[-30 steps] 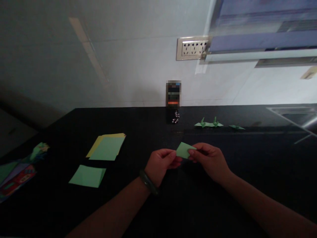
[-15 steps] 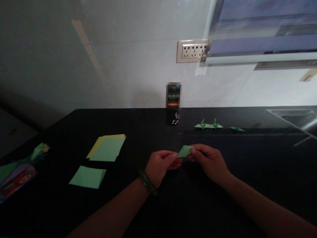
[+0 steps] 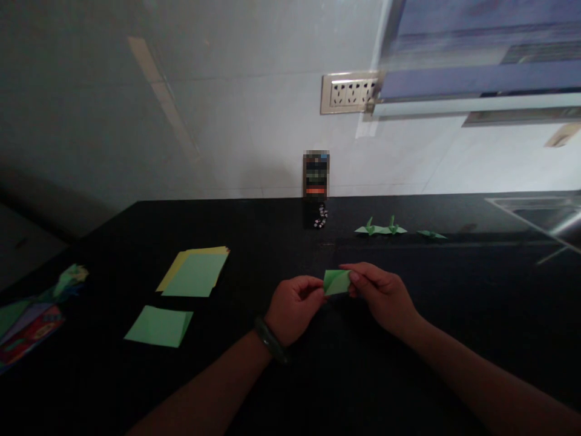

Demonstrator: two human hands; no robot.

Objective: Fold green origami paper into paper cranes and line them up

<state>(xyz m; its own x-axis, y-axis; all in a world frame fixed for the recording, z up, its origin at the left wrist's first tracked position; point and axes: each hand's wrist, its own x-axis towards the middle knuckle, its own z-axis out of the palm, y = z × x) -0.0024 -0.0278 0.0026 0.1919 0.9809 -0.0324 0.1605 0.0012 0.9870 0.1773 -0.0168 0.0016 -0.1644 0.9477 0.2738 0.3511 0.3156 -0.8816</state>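
We've got the folded paper (image 3: 336,282) between our left hand (image 3: 293,307) and right hand (image 3: 384,297), sheet stack (image 3: 195,274) further left, paper cranes (image 3: 380,229) behind.
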